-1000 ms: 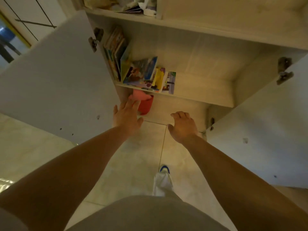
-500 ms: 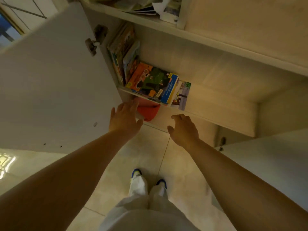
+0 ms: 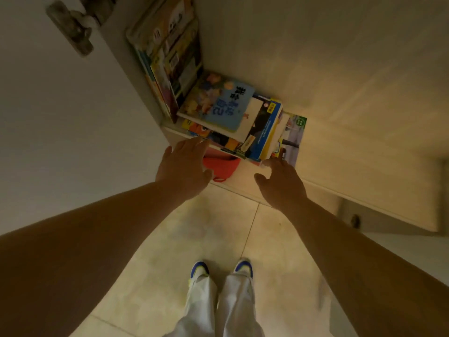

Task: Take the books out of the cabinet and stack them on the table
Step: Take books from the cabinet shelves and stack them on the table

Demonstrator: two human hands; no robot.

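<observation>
On shelf edge, flat glossy books (image 3: pixel 233 122) overhang

Upright row of thin colourful picture books (image 3: pixel 170 57) cut off by top edge; titles blurred. Lower books of flat stack (image 3: pixel 264 132) mostly covered by blue-covered top book (image 3: pixel 218 103). Red plastic container (image 3: pixel 222 166) partly hidden behind left hand (image 3: pixel 182 166) and shelf edge. Grey metal door hinge (image 3: pixel 73 30) blurred. Contact of right hand (image 3: pixel 281 183) fingertips with stack undeterminable
</observation>
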